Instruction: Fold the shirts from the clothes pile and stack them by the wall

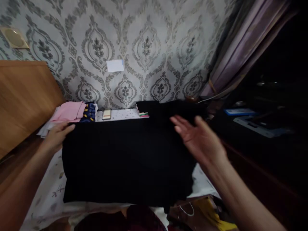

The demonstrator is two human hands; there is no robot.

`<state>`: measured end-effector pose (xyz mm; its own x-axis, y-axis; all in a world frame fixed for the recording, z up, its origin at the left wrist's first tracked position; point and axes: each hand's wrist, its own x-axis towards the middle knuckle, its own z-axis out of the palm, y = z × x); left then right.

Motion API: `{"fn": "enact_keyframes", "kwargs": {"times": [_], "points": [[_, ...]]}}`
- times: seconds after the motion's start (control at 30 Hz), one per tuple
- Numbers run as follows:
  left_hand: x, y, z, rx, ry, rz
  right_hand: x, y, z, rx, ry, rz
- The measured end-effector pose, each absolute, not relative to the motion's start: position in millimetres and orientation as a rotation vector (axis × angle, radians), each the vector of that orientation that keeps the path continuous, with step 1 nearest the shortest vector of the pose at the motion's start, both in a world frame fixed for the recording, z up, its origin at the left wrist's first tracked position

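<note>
A wide piece of black cloth (125, 163) lies spread in front of me, its weave and any seams too dark to make out. My left hand (59, 133) pinches its far left corner between thumb and fingers. Over the far right part of the cloth, my right hand (203, 142) is open, palm turned inward and fingers stretched out. Dark fabric bunches beyond the right fingertips, and I cannot tell whether it belongs to the same piece. Underneath is a white patterned table cover (54, 189).
Folded clothes, with a pink one (69, 110) on top, lie at the back left beside a wooden cabinet (26, 99). A small box (106, 114) sits near the patterned wall. To the right are a purple curtain (243, 51) and a blue object (243, 112). Yellow fabric (211, 213) shows below the table edge.
</note>
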<state>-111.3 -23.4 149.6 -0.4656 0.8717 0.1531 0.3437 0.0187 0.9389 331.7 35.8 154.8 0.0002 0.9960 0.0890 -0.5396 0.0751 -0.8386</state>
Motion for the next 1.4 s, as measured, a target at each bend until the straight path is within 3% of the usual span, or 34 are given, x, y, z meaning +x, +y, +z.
{"fn": "enact_keyframes", "kwargs": {"times": [0.13,0.27,0.6,0.77,1.07,1.3,1.4], "points": [[-144,-9,70,1.377,2.252,0.863,327,68,53,-1.098,-0.678,1.422],[-159,-13,37,1.527,2.356,0.583,341,77,2,-1.207,-1.021,1.323],[-138,-14,34,1.883,2.353,0.177,330,142,11,-1.489,-2.164,0.563],[-159,-11,26,2.077,2.058,0.075,311,205,23,-1.685,-2.307,0.568],[-162,-14,17,2.012,2.092,0.511,313,228,38,-1.461,-2.367,0.867],[-166,-1,65,1.392,2.132,1.147,324,227,67,-1.179,-1.906,1.225],[-178,17,81,1.157,2.051,1.301,301,251,74,-1.203,-1.639,1.188]]}}
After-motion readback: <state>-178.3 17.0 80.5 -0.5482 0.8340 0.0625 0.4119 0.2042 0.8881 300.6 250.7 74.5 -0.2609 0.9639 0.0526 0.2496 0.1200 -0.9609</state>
